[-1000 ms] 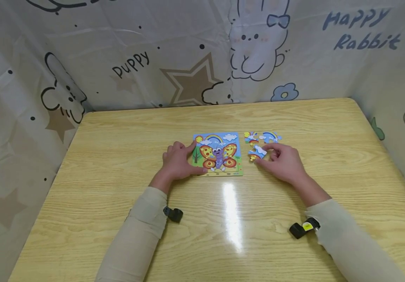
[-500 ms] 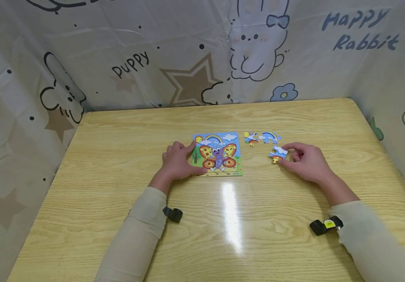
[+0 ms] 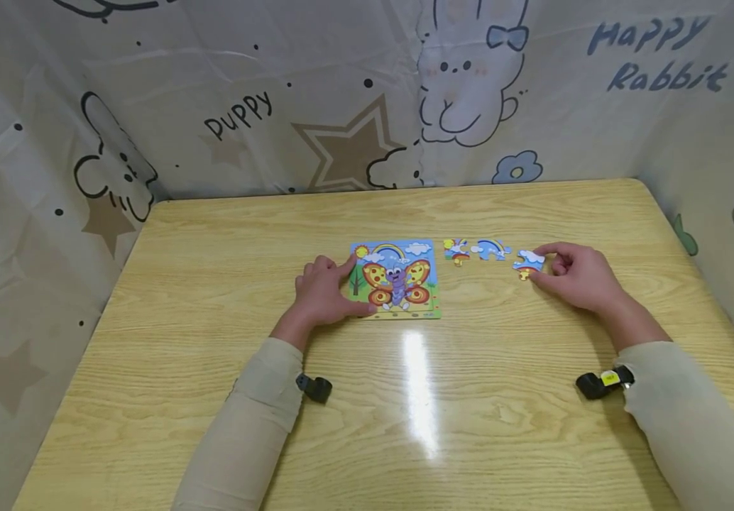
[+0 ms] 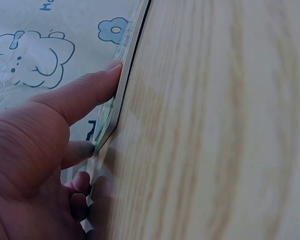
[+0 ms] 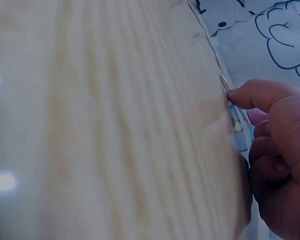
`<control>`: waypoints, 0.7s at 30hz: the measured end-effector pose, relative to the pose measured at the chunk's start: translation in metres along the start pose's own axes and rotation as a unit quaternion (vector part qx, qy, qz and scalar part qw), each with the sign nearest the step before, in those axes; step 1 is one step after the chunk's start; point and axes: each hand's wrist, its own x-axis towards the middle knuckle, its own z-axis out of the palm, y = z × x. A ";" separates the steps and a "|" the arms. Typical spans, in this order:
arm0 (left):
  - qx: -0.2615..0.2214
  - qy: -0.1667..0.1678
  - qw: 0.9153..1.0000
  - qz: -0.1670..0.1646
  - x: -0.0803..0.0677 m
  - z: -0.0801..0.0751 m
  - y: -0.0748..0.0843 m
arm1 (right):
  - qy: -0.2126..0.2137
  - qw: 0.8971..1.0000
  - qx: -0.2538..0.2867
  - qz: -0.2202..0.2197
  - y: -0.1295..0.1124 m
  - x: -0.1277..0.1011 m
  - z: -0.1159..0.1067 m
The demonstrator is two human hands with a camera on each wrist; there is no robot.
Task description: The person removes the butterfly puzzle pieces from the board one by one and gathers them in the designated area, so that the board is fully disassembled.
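Note:
A square butterfly puzzle board (image 3: 395,277) lies flat at mid-table. My left hand (image 3: 324,291) holds its left side, with the index finger by the upper left corner and the thumb at the lower edge. In the left wrist view the thumb (image 4: 92,92) presses on the board's edge (image 4: 122,92). Off to the right, my right hand (image 3: 581,277) pinches a blue-and-white jigsaw piece (image 3: 529,262) between thumb and index finger, at or just over the tabletop. The right wrist view shows its other fingers (image 5: 270,160) curled; the piece is mostly hidden there.
Two loose jigsaw pieces lie between board and right hand: a yellow-and-red one (image 3: 456,250) and a rainbow one (image 3: 490,248). The wooden table (image 3: 367,411) meets a printed cloth backdrop (image 3: 341,92) at the back and sides. Each wrist carries a small black camera.
My right hand has carried the jigsaw piece rightward, away from beside the board, then slightly back toward the far edge, right of the rainbow piece. The left hand and board have stayed put.

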 end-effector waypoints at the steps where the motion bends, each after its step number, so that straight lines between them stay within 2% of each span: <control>1: 0.001 0.000 1.000 0.000 0.000 0.000 0.000 | 0.000 1.000 -0.001 -0.002 0.001 0.002 -0.001; 5: 0.000 0.000 1.000 -0.001 0.000 0.000 0.000 | -0.003 1.000 0.002 -0.003 0.004 0.011 -0.002; 13: -0.001 0.001 1.000 -0.002 0.000 -0.001 0.001 | -0.005 0.999 0.018 0.026 0.003 0.018 -0.002; 21: -0.001 0.000 1.000 0.000 0.000 -0.001 0.001 | 0.068 0.994 0.043 0.074 -0.002 0.005 0.010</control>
